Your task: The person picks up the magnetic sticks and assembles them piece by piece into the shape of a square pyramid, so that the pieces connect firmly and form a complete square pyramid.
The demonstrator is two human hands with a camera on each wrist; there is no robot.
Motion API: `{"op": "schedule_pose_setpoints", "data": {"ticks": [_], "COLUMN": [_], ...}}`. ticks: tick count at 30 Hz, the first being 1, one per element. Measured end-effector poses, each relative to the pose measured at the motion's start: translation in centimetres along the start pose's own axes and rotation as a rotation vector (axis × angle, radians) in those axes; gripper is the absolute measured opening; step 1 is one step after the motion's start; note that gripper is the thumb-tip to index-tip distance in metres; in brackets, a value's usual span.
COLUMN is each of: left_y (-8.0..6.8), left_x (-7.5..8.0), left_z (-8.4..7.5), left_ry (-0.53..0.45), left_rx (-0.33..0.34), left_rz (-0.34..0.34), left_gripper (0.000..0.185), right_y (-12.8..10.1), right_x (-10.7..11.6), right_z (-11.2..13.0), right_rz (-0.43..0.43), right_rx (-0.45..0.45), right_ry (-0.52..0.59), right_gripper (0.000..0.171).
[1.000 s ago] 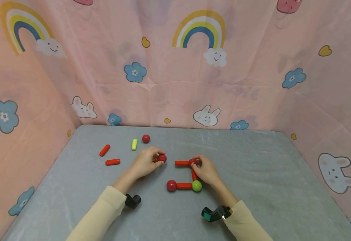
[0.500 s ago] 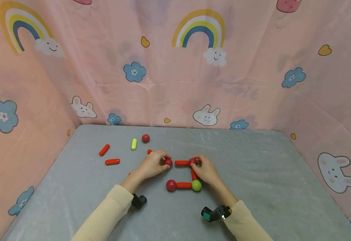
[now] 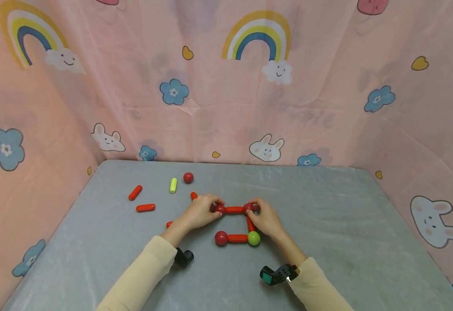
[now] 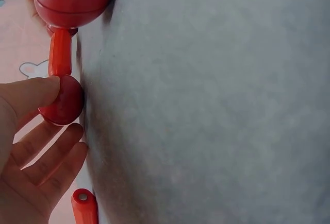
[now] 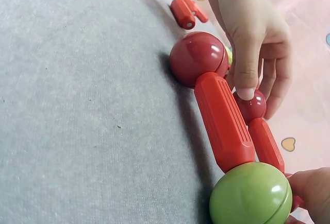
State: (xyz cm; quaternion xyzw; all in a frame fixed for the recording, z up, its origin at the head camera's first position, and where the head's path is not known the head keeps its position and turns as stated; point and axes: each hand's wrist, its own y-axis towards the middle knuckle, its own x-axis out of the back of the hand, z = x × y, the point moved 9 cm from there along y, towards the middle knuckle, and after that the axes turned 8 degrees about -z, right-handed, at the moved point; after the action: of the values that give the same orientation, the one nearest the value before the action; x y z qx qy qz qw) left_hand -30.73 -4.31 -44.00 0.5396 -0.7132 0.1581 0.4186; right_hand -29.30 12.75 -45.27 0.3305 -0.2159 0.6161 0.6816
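Note:
On the grey table [image 3: 327, 224] lies a partial frame of red rods and balls. My left hand [image 3: 215, 209] pinches a red ball [image 3: 220, 209] against the left end of the top red rod [image 3: 234, 210]. At that rod's right end my right hand [image 3: 252, 207] pinches another red ball [image 3: 248, 208]. From this corner a red rod [image 3: 251, 224] runs down to a green ball [image 3: 254, 238]. A further rod [image 3: 237, 238] joins the green ball to a red ball [image 3: 221, 238]. The left wrist view shows my thumb [image 4: 31, 92] on the pinched ball [image 4: 62, 100].
Loose pieces lie at the table's left and back: two red rods [image 3: 134, 192] [image 3: 145, 207], a yellow-green rod [image 3: 173, 185], a red ball [image 3: 188, 177] and a short red rod [image 3: 193, 195]. Pink patterned cloth [image 3: 226, 108] walls the table on three sides.
My left hand has carried its red ball to the right until it meets the free end of the top rod. The right hand has stayed on the corner ball.

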Motion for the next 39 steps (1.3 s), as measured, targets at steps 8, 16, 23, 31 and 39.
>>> {"op": "schedule_pose_setpoints", "data": {"ticks": [8,16,23,31,39], "left_y": [0.0,-0.3,-1.3,-3.3,-4.9], "left_x": [0.0,1.9,4.9,6.8,7.0], "left_z": [-0.1,-0.6,-0.5,1.2,2.8], "left_ry": [-0.01,-0.049,-0.052,-0.03,-0.003], "left_rx": [0.011,-0.009,-0.039,0.001,-0.008], "left_rz": [0.007,-0.026,-0.076,-0.056,-0.028], "left_gripper": [0.032,0.033,0.029,0.025,0.027], "right_y": [0.0,0.1,0.1,0.1,0.1], "right_x": [0.1,0.0,0.1,0.0,0.0], "right_z": [0.0,-0.1,0.0,-0.1,-0.2], "right_rz": [-0.005,0.007,0.003,0.002,0.007], "right_rx": [0.002,-0.01,-0.007,-0.002,-0.011], "right_ry": [0.004,-0.003,-0.005,-0.014,-0.014], "right_gripper": [0.027,0.027,0.027,0.026,0.026]}}
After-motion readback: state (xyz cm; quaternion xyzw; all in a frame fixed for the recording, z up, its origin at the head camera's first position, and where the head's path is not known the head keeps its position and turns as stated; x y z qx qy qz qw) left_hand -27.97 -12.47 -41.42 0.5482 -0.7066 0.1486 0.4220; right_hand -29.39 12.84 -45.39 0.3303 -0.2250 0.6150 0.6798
